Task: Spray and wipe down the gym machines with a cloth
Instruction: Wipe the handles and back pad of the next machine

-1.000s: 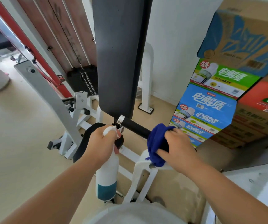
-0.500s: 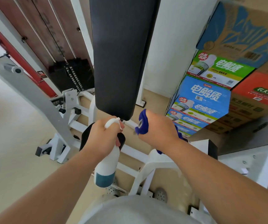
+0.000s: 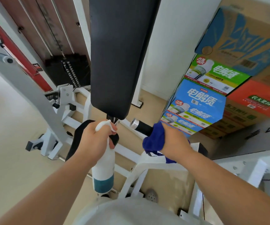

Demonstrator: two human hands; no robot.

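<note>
My left hand [image 3: 95,140] grips the neck of a white spray bottle [image 3: 103,174] with a teal band, held below the long black back pad [image 3: 119,59] of a white-framed gym machine. My right hand [image 3: 175,142] holds a blue cloth [image 3: 153,142] wrapped around a black handle grip [image 3: 143,127] with a silver end cap. The cloth covers the near part of the grip; the end cap and a short black length stick out towards the pad.
Stacked drink cartons [image 3: 212,98] rise at the right, close to my right hand. A black weight stack [image 3: 67,70] and white frame bars [image 3: 69,111] stand at the left. A grey lever arm [image 3: 23,88] crosses the left side. Beige floor [image 3: 5,143] lies below.
My right hand with the cloth has slid back along the handle grip from its end cap towards me, uncovering the cap. My left hand and the bottle stayed almost still.
</note>
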